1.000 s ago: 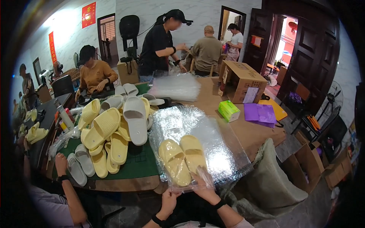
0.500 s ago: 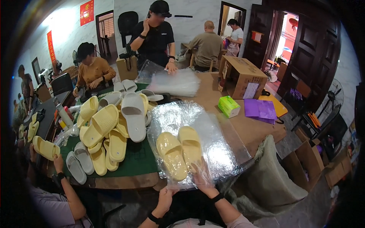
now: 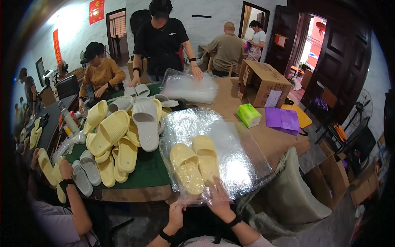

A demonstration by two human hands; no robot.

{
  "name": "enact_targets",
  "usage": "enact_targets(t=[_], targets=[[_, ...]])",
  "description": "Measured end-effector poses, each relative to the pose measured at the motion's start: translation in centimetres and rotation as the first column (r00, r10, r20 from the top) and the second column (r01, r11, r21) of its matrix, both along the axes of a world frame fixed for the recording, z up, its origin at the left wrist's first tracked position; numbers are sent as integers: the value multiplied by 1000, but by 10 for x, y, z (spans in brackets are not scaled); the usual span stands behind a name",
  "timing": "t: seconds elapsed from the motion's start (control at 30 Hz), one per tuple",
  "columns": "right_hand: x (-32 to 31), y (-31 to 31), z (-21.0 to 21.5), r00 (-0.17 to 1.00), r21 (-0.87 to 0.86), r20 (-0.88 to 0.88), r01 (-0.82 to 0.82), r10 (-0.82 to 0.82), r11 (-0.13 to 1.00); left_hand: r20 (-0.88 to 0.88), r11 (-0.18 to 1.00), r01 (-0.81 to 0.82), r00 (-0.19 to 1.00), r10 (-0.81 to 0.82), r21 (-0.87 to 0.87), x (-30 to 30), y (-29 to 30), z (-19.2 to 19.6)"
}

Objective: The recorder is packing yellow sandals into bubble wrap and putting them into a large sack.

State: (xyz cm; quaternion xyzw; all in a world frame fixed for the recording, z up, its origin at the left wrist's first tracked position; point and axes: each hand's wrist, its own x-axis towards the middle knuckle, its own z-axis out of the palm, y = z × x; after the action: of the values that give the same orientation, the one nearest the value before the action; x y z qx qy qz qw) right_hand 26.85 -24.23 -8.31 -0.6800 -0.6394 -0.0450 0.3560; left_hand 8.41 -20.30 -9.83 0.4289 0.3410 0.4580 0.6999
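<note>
I count two yellow slippers [image 3: 195, 164] side by side inside one clear plastic bag [image 3: 230, 160], lower centre of frame. My left hand [image 3: 177, 213] pinches the bag's near edge, fingers closed. My right hand [image 3: 220, 200] lies flat, fingers spread, on the bag. One green box [image 3: 249, 115] and one cardboard box [image 3: 263, 83] sit upper right.

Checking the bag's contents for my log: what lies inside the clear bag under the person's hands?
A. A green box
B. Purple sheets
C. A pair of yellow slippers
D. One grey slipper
C: two yellow slippers lie side by side inside the clear bag, whose near edge the left hand and right hand hold; the green box and purple sheets lie outside it on the table.
</note>
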Motion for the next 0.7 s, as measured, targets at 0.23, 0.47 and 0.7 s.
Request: enact_targets(t=[0.23,0.47,0.7], targets=[[18,-33,18,924,421,367,-58,-112,905,108,991,-122,986,127,-49,4,2,7],[19,-22,65,989,-248,64,-113,132,962,185,997,-51,982,39,61,4,4,12],[12,-6,5,998,-302,-58,-12,-6,953,33,819,525,837,-546,232,16,3,64]])
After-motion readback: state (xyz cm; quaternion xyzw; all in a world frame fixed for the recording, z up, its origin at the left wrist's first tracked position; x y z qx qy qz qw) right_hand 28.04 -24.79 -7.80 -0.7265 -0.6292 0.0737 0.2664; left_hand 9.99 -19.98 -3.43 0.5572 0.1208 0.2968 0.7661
